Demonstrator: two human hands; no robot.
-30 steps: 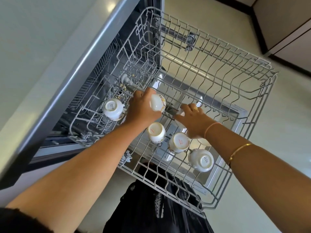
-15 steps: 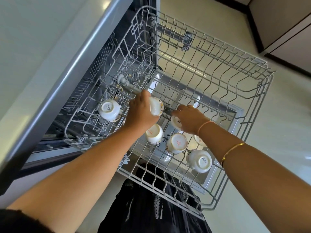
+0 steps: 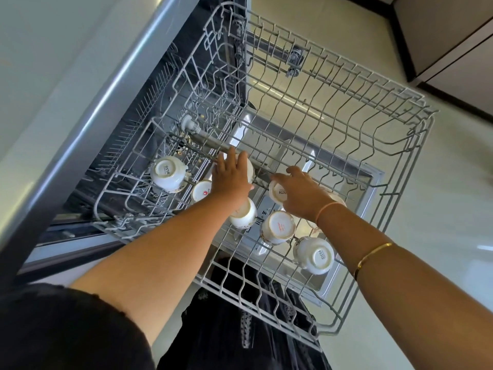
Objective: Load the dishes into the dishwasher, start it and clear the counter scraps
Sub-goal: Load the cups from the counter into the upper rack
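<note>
Cups [image 3: 277, 227] upturned in pulled-out wire rack [image 3: 266, 303] at frame centre, right hand [image 3: 301, 194] curled round a SISTA-marked cup [image 3: 278, 192], left hand [image 3: 232, 178] laid flat, unbent, on another cup [image 3: 251, 170] just beside, dishwasher [image 3: 186, 62] opening at upper left

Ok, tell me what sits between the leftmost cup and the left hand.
In the head view, one upside-down red-marked cup lies between the leftmost cup and the left hand.

Head view, close above dishwasher rack [image 3: 256, 308]

"SISTA" on cup [image 3: 167, 172] btms
</note>
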